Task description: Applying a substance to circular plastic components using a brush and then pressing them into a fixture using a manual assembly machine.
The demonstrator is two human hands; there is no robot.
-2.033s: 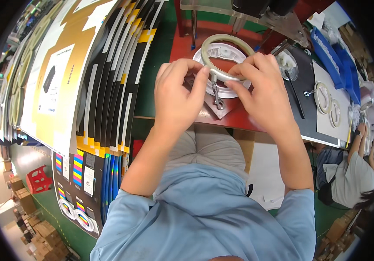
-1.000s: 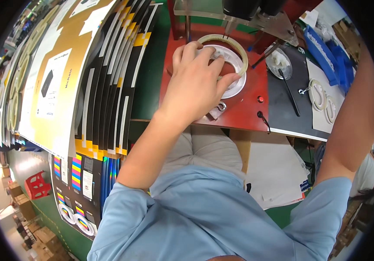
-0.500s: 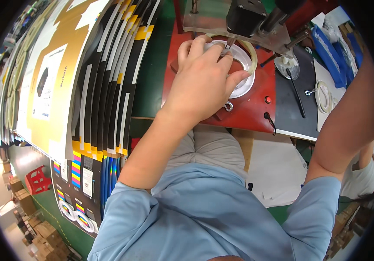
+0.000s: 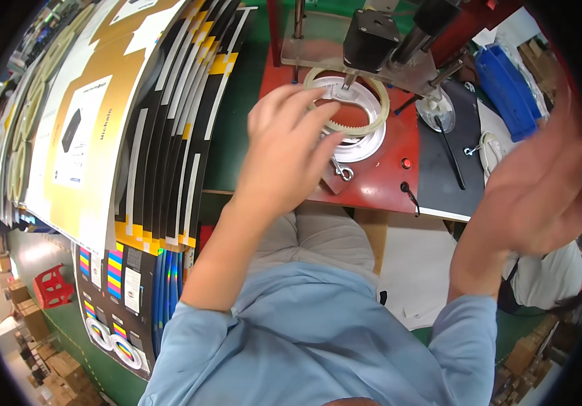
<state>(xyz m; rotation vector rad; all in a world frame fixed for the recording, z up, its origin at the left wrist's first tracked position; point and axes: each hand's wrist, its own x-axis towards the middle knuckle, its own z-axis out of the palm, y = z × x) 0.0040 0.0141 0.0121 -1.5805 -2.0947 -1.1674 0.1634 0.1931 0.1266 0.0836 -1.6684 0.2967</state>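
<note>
My left hand (image 4: 281,145) is at the left side of a pale, toothed ring (image 4: 383,105). Its fingers are apart, and nothing shows held in them; the fingertips overlap the ring's left edge. The ring lies over a round white part (image 4: 365,150) on a red machine base (image 4: 379,179). A metal pin under a black motor-like block (image 4: 371,40) reaches down to the white part. Beside the thumb is a metal eye bolt (image 4: 344,173). My right hand (image 4: 541,189) is raised at the far right, smeared by motion; what it holds, if anything, is unclear.
Printed cardboard sheets (image 4: 81,135) stand stacked at the left. A red button (image 4: 406,163) sits on the base. To the right are a clear dish (image 4: 434,111), a black stick (image 4: 455,159), a pale coil (image 4: 490,152) and a blue bin (image 4: 507,91). Another person (image 4: 548,277) is at the right.
My left hand has drawn back from the white part toward the lower left, uncovering more of it. My right hand has come into view at the right. The view has shifted slightly.
</note>
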